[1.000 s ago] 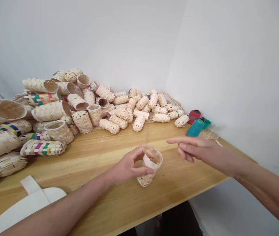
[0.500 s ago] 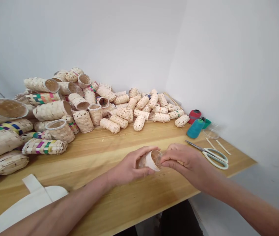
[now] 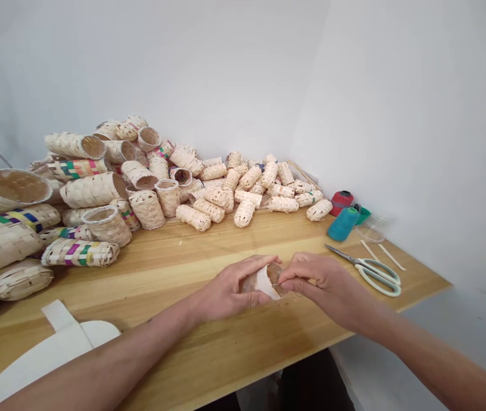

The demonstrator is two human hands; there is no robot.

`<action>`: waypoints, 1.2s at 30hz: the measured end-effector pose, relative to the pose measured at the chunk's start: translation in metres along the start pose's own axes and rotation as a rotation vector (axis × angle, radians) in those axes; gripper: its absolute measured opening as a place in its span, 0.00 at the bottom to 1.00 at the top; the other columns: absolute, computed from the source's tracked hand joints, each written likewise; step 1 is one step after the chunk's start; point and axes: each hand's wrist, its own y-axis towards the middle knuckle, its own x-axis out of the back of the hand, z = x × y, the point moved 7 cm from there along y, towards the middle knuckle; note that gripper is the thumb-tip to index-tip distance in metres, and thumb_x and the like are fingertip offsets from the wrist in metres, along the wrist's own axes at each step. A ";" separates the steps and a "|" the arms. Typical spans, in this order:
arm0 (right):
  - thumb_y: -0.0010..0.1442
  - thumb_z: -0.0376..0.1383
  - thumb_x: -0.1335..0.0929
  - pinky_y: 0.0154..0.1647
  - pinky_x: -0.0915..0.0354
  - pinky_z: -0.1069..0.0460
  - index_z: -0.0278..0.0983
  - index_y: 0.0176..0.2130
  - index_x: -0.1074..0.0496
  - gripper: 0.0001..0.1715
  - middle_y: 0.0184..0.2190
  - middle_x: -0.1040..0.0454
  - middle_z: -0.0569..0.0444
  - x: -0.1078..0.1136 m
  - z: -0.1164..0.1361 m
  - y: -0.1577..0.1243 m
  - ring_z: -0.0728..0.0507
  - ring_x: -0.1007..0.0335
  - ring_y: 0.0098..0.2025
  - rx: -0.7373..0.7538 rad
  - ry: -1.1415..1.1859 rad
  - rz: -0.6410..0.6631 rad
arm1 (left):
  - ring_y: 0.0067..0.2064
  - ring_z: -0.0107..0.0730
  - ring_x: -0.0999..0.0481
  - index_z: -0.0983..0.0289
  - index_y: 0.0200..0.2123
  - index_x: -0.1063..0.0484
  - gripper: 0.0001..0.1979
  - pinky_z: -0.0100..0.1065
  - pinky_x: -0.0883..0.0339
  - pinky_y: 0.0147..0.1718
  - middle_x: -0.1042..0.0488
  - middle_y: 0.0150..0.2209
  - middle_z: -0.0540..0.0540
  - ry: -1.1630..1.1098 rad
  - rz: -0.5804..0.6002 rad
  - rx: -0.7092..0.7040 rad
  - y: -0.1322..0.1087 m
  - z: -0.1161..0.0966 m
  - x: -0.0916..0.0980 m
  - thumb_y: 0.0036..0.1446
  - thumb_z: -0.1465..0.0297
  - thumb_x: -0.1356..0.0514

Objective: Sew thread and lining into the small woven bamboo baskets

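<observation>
A small pale woven basket [image 3: 264, 282] lies on its side in the air over the table's front part, its open mouth facing right. Wrapped round its body is my left hand [image 3: 237, 288], thumb below and fingers above. At the basket's rim, my right hand [image 3: 311, 278] has thumb and forefinger pinched together; what lies between the fingertips is too small to make out. Scissors [image 3: 373, 273] with white handles rest on the table right of my right hand, blades pointing back left.
Woven baskets [image 3: 93, 191] are heaped along the wall, some with coloured strips. Teal [image 3: 343, 224] and red [image 3: 341, 202] thread spools stand at the right beside thin strips [image 3: 392, 257]. A white flat piece [image 3: 61, 348] lies front left on the wooden table [image 3: 209, 354].
The whole view has shifted slightly. Both hands stay at the basket, with my right fingertips still close to its rim; little else differs.
</observation>
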 end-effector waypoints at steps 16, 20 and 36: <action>0.62 0.34 0.36 0.33 0.42 0.55 0.37 0.25 0.32 0.13 0.27 0.34 0.58 -0.015 0.002 0.005 0.49 0.37 0.31 -0.021 0.393 0.041 | 0.62 0.43 0.41 0.60 0.62 0.45 0.32 0.42 0.48 0.60 0.41 0.62 0.59 0.024 0.090 -0.083 0.000 -0.006 -0.007 0.55 0.72 0.40; 0.61 0.34 0.36 0.33 0.42 0.54 0.37 0.25 0.32 0.13 0.27 0.34 0.58 -0.015 0.003 0.007 0.49 0.37 0.31 -0.039 0.375 0.029 | 0.62 0.41 0.41 0.59 0.63 0.46 0.32 0.41 0.49 0.60 0.41 0.62 0.58 0.012 0.083 -0.071 0.000 -0.004 -0.006 0.55 0.72 0.40; 0.57 0.29 0.36 0.32 0.43 0.54 0.38 0.28 0.37 0.07 0.27 0.30 0.60 -0.004 0.002 0.007 0.49 0.35 0.30 -0.128 0.234 -0.051 | 0.57 0.42 0.35 0.58 0.62 0.43 0.33 0.40 0.41 0.55 0.38 0.60 0.57 -0.012 0.003 0.029 0.001 0.003 -0.001 0.53 0.71 0.38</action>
